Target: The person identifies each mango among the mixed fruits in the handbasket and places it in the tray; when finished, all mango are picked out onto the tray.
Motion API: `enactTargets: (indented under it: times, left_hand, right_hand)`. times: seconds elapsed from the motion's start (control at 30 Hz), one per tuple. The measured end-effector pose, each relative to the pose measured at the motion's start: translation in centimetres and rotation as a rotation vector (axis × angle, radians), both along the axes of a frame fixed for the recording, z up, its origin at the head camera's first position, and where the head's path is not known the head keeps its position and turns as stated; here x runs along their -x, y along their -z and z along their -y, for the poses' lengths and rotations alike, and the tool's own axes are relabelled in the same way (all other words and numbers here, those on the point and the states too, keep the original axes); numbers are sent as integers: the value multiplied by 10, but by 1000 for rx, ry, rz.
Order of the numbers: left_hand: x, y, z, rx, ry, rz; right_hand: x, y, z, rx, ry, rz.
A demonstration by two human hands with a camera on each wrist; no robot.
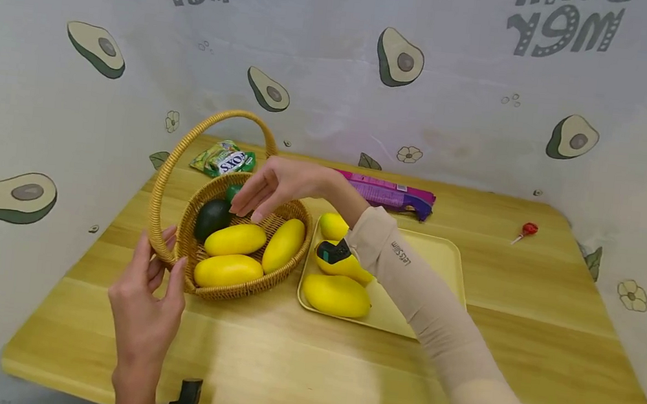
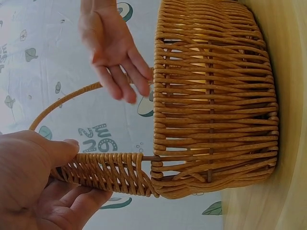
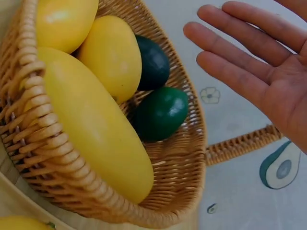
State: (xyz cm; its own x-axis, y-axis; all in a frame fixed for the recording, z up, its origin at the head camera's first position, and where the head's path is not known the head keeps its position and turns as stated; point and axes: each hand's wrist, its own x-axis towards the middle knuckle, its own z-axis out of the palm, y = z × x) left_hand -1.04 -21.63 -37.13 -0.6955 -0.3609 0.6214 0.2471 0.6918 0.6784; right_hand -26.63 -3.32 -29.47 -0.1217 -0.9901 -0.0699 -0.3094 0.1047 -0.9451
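A wicker basket [image 1: 244, 293] stands on the left of the table, its tall arched handle [image 1: 163, 186] rising over it. With thumb and fingers, my left hand [image 1: 146, 312] holds the handle's lower end near the rim; the left wrist view shows this grip on the woven handle [image 2: 103, 170]. Over the basket's far side hovers my right hand [image 1: 287, 185], fingers extended and holding nothing. In the right wrist view its palm [image 3: 288, 91] is visible beyond the rim. Inside lie three yellow mangoes [image 1: 234, 240], a dark avocado [image 1: 213, 219] and a smaller green fruit [image 3: 165, 112].
Right of the basket is a pale yellow tray [image 1: 432, 258] bearing three yellow mangoes [image 1: 336, 295], partly behind my right forearm. Along the back lie a green snack bag [image 1: 225, 159] and a purple package [image 1: 397, 196]. A red lollipop [image 1: 529, 229] is at the far right.
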Motion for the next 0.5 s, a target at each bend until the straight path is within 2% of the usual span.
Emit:
enactTargets:
  times: [0.33,0.5]
  left_hand:
    - [-2,-1,-2,-8,6,-16]
    - [-1,-1,-2,-9,6,-8]
  right_hand:
    - [16,26,24,-132,32,18]
    - [22,37,28,-146,44,54]
